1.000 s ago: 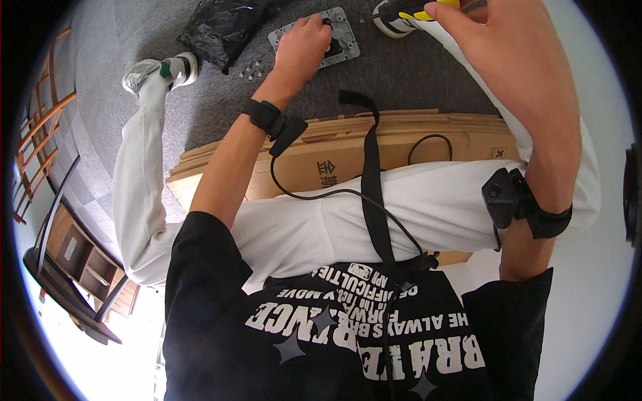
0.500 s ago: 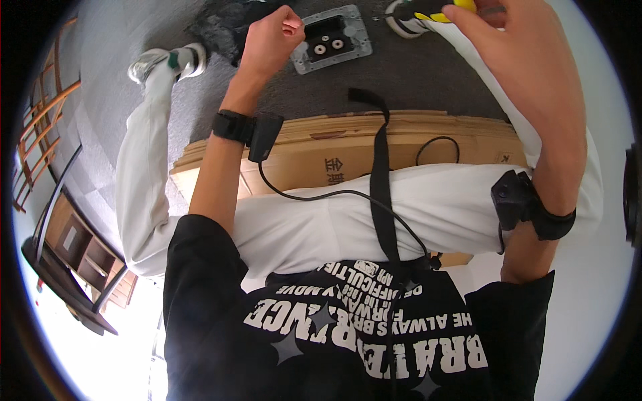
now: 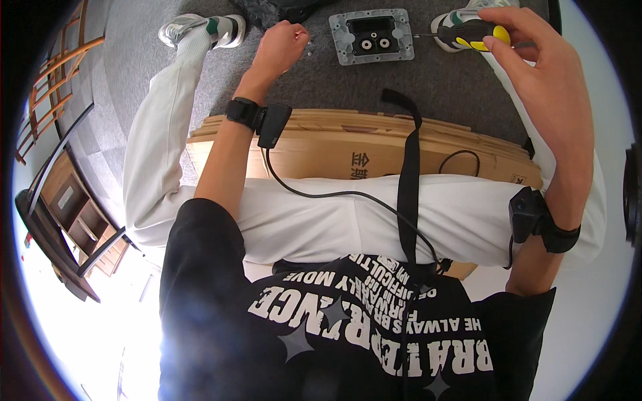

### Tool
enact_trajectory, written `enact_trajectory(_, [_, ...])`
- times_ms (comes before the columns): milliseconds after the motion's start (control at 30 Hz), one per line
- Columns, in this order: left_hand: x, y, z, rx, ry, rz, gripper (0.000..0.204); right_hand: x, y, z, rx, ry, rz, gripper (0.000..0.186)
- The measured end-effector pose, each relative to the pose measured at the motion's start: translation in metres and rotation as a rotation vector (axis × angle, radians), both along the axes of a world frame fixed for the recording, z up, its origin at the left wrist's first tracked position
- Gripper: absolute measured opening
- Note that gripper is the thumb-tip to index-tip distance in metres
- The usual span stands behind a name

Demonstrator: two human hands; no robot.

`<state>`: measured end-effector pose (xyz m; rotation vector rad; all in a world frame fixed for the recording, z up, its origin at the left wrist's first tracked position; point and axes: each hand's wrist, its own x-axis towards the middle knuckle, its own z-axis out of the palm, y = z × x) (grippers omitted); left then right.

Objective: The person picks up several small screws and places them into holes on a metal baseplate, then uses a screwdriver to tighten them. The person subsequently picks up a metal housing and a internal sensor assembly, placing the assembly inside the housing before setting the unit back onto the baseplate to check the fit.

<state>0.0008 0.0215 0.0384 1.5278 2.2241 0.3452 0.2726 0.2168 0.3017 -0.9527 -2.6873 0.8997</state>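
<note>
My right hand [image 3: 545, 73] holds a screwdriver [image 3: 471, 35] by its black and yellow handle. The thin shaft points left and its tip is close to the right edge of a grey rectangular box [image 3: 339, 39]. Inside the box's frame is a black panel with round light-coloured fittings; it lies on the dark carpet. Left of the box and apart from it, my left hand [image 3: 281, 52] is closed, fingers curled in. Whatever it may hold is hidden. Small pale bits lie on the carpet beside it.
A black plastic bag [image 3: 281, 9] lies beyond my left hand. Flattened cardboard [image 3: 307, 157] is stacked between the carpet and my legs. A black strap [image 3: 409, 174] and a cable [image 3: 321, 194] cross my lap. My shoes flank the work area. Wooden furniture [image 3: 80, 214] stands at far left.
The view has shifted, so the box appears further right. My left hand has come away from the box's left edge. The screwdriver now shows more fully, its shaft toward the box.
</note>
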Motion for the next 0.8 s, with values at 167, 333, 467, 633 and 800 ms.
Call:
enact_trajectory(167, [0.007,-0.007,-0.01,0.116,-0.036,-0.012,0.019,0.0,-0.002,-0.003,-0.009,-0.005,0.0,0.017])
enact_trajectory(333, [0.016,-0.001,-0.019,-0.026,-0.078,0.055,0.012,0.002,0.0,-0.003,-0.015,-0.018,-0.01,0.017])
enact_trajectory(467, [0.02,-0.002,-0.031,-0.006,-0.033,0.0,0.012,0.0,-0.001,-0.002,-0.026,-0.026,-0.017,0.017])
enact_trajectory(633, [0.028,0.004,-0.042,0.045,0.194,-0.167,0.009,0.0,0.003,0.001,-0.06,-0.062,0.0,0.018])
enact_trajectory(800, [0.03,0.006,-0.048,0.045,0.284,-0.231,0.01,-0.001,0.003,-0.006,-0.044,-0.027,-0.014,0.02])
